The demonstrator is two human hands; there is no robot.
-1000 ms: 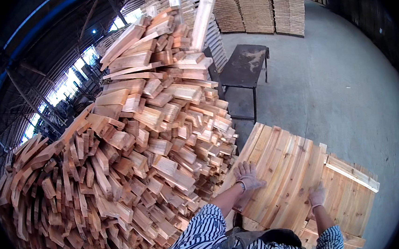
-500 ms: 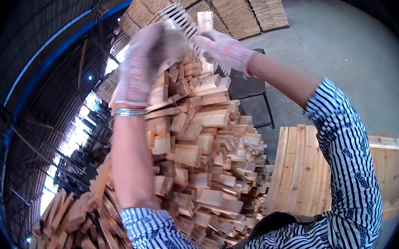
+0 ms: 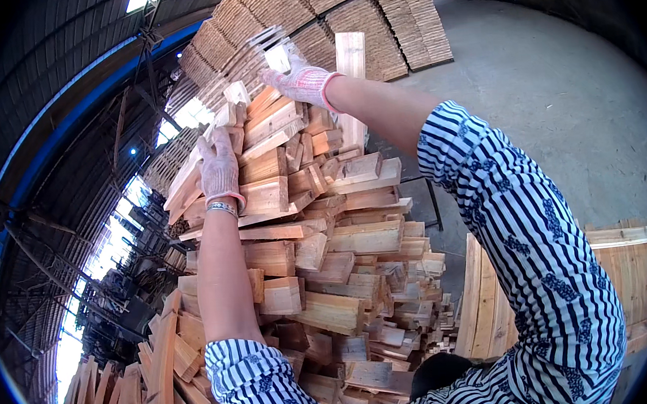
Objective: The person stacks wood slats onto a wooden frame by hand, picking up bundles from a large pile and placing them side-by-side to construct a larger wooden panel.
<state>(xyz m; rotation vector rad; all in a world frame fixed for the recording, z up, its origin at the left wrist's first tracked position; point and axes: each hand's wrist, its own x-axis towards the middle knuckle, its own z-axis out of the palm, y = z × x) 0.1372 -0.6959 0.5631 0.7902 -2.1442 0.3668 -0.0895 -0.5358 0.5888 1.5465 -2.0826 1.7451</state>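
My left hand point(image 3: 220, 170), in a pale knit glove, lies on the upper left of a large heap of short wooden boards point(image 3: 270, 195). Its fingers are stretched out and apart, beside a long pale board point(image 3: 186, 184). Farther forward, my right hand point(image 3: 300, 82), gloved the same way, reaches over the top of the heap. Its thumb and fingers are spread beside a bright white block-like piece point(image 3: 276, 58); no firm grip on it shows. Just right of this hand a light board point(image 3: 350, 55) stands upright.
Tall stacks of boards point(image 3: 359, 28) rise at the back. Concrete floor point(image 3: 513, 103) stretches to the right. Wide plank panels point(image 3: 490, 295) lie at the lower right. More loose sticks point(image 3: 126, 400) pile up at the lower left, with dark machinery point(image 3: 117, 286) behind.
My left hand has come down and back onto the boards from above the heap. My right hand has moved left and forward, away from the upright board. The view has shifted slightly.
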